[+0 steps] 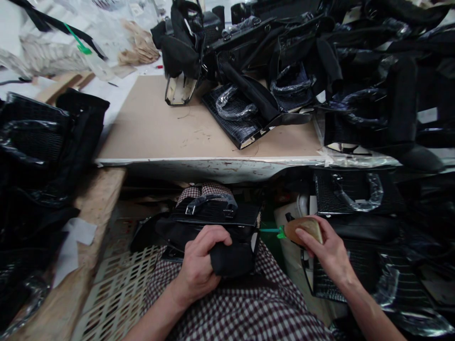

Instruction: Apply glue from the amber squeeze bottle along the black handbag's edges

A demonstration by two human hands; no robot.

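A black crocodile-patterned handbag (213, 214) lies across my lap, its handle wrapped in clear plastic. My left hand (202, 258) is closed on the bag's soft black lining, gripping a fold of it near the bag's right end. In my right hand (323, 241) is a squeeze glue bottle (304, 230) with brownish contents and a green nozzle. The thin nozzle tip points left and reaches close to the handbag's right edge; whether it touches cannot be made out. Below the bag, a checked cloth (249, 308) covers my legs.
On the tabletop board (152, 118) ahead lie several black handbags (241, 113). More bags are piled on the left by a wooden plank (103, 203) and at the right (359, 194). A second green-nozzled bottle (94, 61) stands back left. A plastic crate (117, 284) is beside my lap.
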